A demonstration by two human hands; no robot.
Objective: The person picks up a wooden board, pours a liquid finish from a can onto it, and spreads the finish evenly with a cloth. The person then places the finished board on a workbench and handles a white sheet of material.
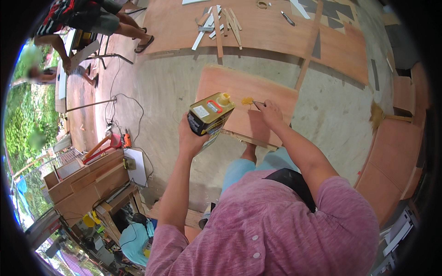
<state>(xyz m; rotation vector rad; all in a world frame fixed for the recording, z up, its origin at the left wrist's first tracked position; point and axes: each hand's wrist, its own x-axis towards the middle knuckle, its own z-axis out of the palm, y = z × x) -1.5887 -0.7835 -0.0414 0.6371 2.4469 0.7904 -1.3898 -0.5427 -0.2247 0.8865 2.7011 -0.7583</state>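
Note:
My left hand [189, 137] is closed around a rectangular metal can [212, 115] with a gold top, a red handle and a yellowish spout. The can is tilted over the near left part of a flat wooden panel [278, 94]. On the panel, to the right of the spout, sits a small mound of yellow-brown paste [247, 100]. My right hand [271, 113] grips a thin dark spreading tool [258, 104], its tip beside the paste. How the tool's far end is shaped is too small to tell.
Large plywood sheets [258, 39] lie beyond, with wood strips [220, 25] and a utility knife [287, 18] on them. A person [87, 20] stands at the far left holding a pale board. Cords [138, 103] and an orange tool [127, 139] lie left; wooden boxes [384, 156] stand right.

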